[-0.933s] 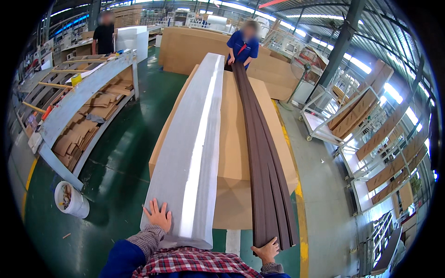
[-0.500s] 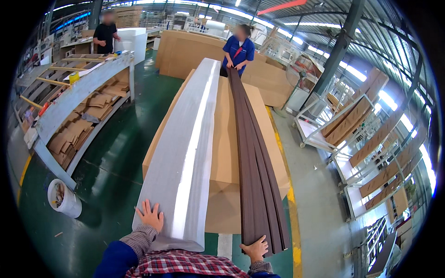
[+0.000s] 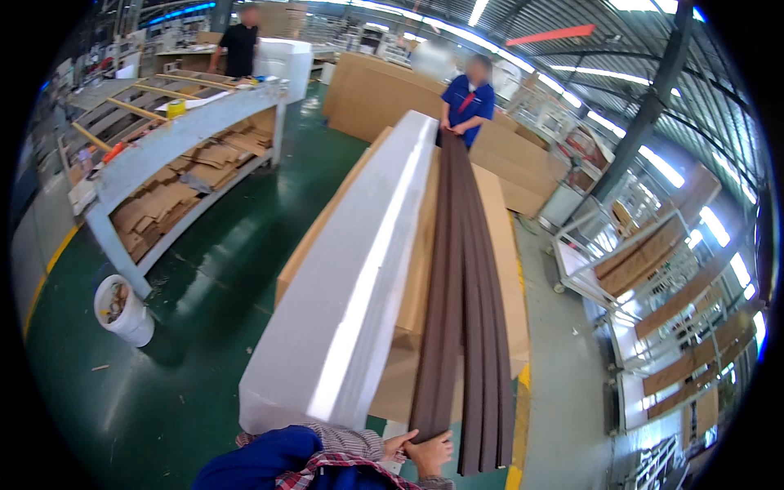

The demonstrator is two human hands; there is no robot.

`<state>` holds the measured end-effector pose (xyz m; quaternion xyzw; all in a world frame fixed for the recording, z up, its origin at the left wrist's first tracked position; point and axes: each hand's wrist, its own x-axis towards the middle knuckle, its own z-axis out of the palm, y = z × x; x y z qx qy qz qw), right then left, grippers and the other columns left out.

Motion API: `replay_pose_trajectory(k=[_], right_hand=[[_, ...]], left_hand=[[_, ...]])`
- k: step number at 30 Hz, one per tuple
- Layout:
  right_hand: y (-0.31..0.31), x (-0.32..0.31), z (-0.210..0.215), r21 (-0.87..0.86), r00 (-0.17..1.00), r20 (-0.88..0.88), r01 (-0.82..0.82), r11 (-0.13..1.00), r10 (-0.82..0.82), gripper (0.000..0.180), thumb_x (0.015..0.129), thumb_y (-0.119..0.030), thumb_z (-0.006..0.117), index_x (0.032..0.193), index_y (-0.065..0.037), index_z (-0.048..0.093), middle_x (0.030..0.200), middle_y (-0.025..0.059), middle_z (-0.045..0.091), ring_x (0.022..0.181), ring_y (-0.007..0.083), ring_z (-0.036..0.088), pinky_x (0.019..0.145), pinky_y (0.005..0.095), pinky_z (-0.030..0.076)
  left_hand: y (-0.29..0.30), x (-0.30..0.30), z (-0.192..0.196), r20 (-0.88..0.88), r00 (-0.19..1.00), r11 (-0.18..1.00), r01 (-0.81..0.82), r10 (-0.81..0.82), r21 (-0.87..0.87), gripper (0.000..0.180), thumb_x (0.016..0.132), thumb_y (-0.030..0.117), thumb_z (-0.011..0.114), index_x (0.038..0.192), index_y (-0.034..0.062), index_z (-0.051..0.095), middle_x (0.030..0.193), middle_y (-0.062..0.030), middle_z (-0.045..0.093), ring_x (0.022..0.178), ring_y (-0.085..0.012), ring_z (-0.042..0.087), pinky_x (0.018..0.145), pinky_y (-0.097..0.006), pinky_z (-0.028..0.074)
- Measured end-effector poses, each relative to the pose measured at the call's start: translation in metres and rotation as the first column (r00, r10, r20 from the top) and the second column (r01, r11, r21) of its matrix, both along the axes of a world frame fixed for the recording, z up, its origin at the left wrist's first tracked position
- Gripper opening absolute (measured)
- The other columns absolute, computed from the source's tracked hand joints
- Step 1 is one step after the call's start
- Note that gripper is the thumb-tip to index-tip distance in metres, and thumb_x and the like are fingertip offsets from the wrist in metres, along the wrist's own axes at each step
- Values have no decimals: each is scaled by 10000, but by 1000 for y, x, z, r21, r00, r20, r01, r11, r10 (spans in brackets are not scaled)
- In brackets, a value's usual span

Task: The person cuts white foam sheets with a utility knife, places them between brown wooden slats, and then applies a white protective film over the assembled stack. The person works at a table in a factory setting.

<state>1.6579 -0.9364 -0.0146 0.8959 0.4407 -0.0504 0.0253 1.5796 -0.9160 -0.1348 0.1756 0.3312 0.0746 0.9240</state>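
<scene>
One long dark brown strip (image 3: 437, 351) has its near end in my hands. My left hand (image 3: 397, 446) grips its left corner, fingers partly hidden. My right hand (image 3: 431, 454) is closed over the end edge, right beside the left. More dark brown strips (image 3: 487, 367) lie to the right, with a gap at the near end. To the left, a long bundle in whitish translucent wrap (image 3: 327, 327) rests on large cardboard boxes (image 3: 420, 302). At the far end, a person in a blue shirt (image 3: 469, 102) has both hands at the brown strips.
On the left stands a workbench (image 3: 155, 147) with cardboard pieces on its lower shelf. A white bucket (image 3: 131, 322) sits on the green floor. Wheeled racks (image 3: 580, 265) carrying long brown-wrapped pieces line the right side. Another person (image 3: 239, 49) in black stands behind the bench.
My left hand has left the wrapped bundle and joined the right at the brown strips. One strip has shifted left, apart from the others. The view has swung left.
</scene>
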Motion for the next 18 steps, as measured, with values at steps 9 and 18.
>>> replay_pose_trajectory(k=[9,18], right_hand=[[-3,-5,-18,14,988,-49,-143,990,144,1100,529,-481,675,1322,105,187,1039,199,416,946,333,439,829,450,322],[-11,58,-34,108,795,-499,-338,935,345,1217,508,-637,724,1341,58,171,1112,278,467,1029,385,487,863,477,395]], left_hand=[[-14,-4,20,-79,947,892,-319,310,-320,490,826,463,551,1019,13,572,969,-111,611,909,-220,589,783,-374,502],[-16,4,-4,-112,940,908,-340,322,-245,438,820,284,624,1124,-4,492,1011,-151,577,904,-255,600,758,-400,545]])
